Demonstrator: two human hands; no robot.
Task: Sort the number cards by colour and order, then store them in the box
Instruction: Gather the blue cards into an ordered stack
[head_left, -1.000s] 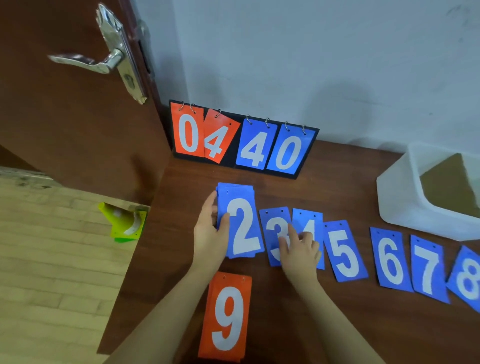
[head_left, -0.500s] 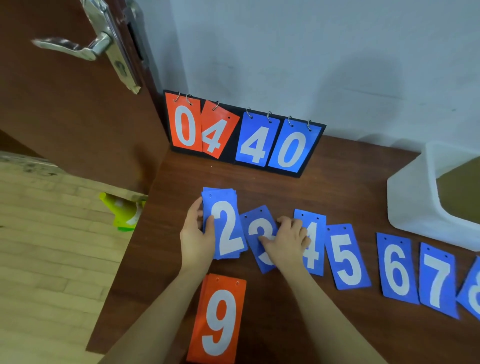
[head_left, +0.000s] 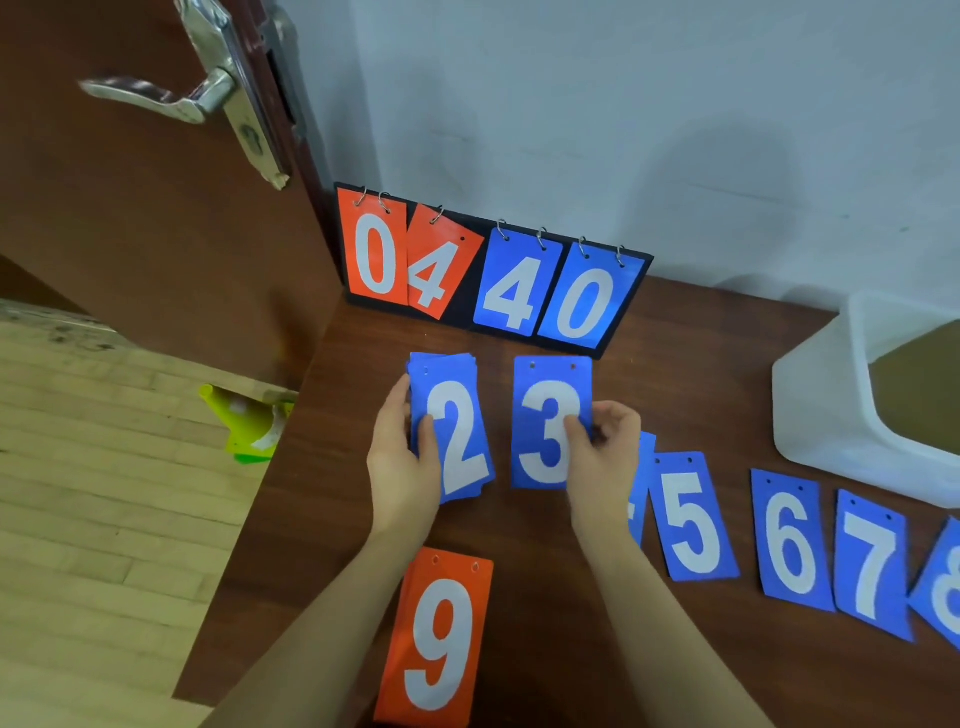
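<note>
My left hand (head_left: 402, 462) grips a small stack of blue cards with the 2 (head_left: 457, 431) on top, thumb across its face. My right hand (head_left: 605, 457) pinches the blue 3 card (head_left: 548, 415), lifted upright beside the stack. Behind that hand lies a mostly hidden blue card (head_left: 641, 467). To its right a row of blue cards runs along the table: 5 (head_left: 693, 525), 6 (head_left: 789, 540), 7 (head_left: 872, 561) and 8 (head_left: 943, 587), cut off by the frame edge. An orange stack topped by a 9 (head_left: 441, 639) lies near me. The white box (head_left: 815, 395) stands at the right.
A black scoreboard stand (head_left: 462, 312) with ringed orange 0 4 and blue 4 0 cards leans against the wall at the back. The brown table (head_left: 571, 597) ends at the left, beside a wooden door (head_left: 130, 223). A green object (head_left: 244, 426) sits on the floor below.
My right hand has lifted the blue 3 card off the table and turned it upright, moving it up beside the 2 stack. My left hand keeps holding the stack.
</note>
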